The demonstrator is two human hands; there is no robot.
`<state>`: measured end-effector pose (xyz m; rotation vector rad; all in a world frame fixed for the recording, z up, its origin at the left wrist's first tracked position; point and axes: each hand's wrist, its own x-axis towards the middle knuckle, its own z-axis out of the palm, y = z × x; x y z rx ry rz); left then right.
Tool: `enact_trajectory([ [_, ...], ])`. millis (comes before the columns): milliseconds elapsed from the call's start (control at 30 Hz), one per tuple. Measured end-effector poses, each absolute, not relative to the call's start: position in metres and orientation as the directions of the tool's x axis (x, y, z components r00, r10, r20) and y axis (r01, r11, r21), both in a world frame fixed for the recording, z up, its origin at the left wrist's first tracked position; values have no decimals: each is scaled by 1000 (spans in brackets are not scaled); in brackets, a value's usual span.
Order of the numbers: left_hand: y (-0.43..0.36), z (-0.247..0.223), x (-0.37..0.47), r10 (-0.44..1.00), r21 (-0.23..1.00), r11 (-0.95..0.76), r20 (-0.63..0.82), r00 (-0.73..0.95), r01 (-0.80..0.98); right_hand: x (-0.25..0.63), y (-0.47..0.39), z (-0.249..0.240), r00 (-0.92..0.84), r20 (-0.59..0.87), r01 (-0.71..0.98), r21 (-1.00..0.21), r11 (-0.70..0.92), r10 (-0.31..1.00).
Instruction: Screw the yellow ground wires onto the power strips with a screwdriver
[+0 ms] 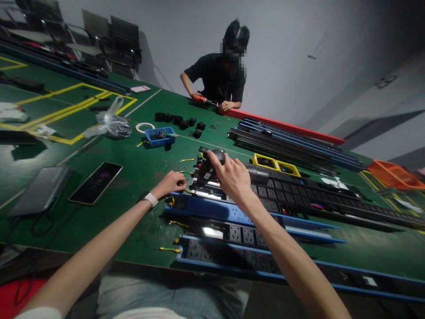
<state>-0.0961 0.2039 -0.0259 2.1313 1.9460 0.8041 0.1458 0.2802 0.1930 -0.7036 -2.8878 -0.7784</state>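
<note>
Power strip [229, 212] nearest the electric screwdriver [212, 166] is mid-assembly: right hand [232, 177] grips the tool, left hand [171, 182] pinches its end, others lie alongside.

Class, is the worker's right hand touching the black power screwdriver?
Touching. The head view shows the right hand wrapped over the top of the black power screwdriver, fingers curled around it with no gap.

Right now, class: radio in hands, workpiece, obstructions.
Right hand grips black electric screwdriver. Left hand pinches at end of blue power strip. Yellow-green wires lie alongside.
</note>
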Motion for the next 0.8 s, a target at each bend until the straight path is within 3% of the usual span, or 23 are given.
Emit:
enact_trajectory([
  [333,205,-30,-97,957,443,-141,288,8,885,139,272,186,-920,258,391,541,745,295],
  [567,205,-30,-96,955,445,-142,296,4,884,135,264,188,-922,245,388,561,731,301],
  [667,204,-29,-96,955,445,-141,295,4,884,135,262,196,-923,214,385,517,764,321],
  [800,204,-28,-95,957,440,-142,291,9,887,135,268,214,-956,83,293,349,890,282],
])
